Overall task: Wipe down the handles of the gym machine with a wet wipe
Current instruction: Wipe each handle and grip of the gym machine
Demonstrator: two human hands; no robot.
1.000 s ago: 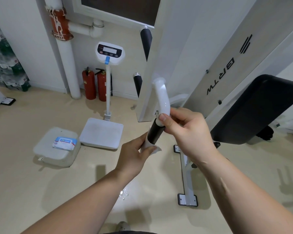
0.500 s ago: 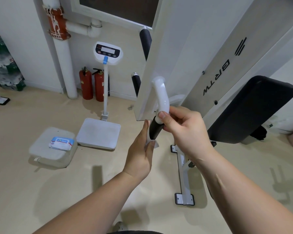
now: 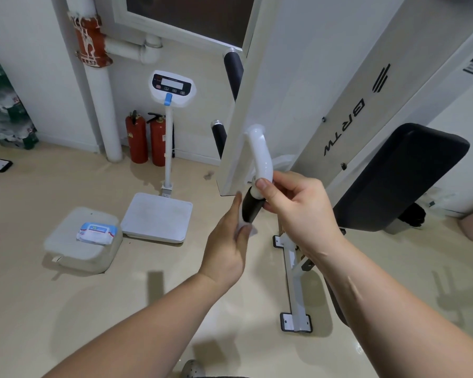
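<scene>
A white curved arm of the gym machine (image 3: 260, 154) ends in a black handle grip (image 3: 250, 207) at the centre of the view. My right hand (image 3: 298, 211) grips the white arm just above the black grip, thumb on top. My left hand (image 3: 227, 244) wraps a white wet wipe (image 3: 246, 229) round the lower end of the black grip. Most of the wipe is hidden inside my left hand. Two more black handles (image 3: 234, 72) stick out behind the machine's white panel.
A pack of wet wipes (image 3: 96, 233) lies on a grey box (image 3: 66, 249) on the floor at left. A standing scale (image 3: 159, 216) and two red fire extinguishers (image 3: 145, 137) stand beyond it. The black seat pad (image 3: 399, 175) and the machine's floor foot (image 3: 295, 285) are at right.
My left hand with the wipe slid up along the black grip. The view drifted slightly; my right hand kept its hold on the white arm.
</scene>
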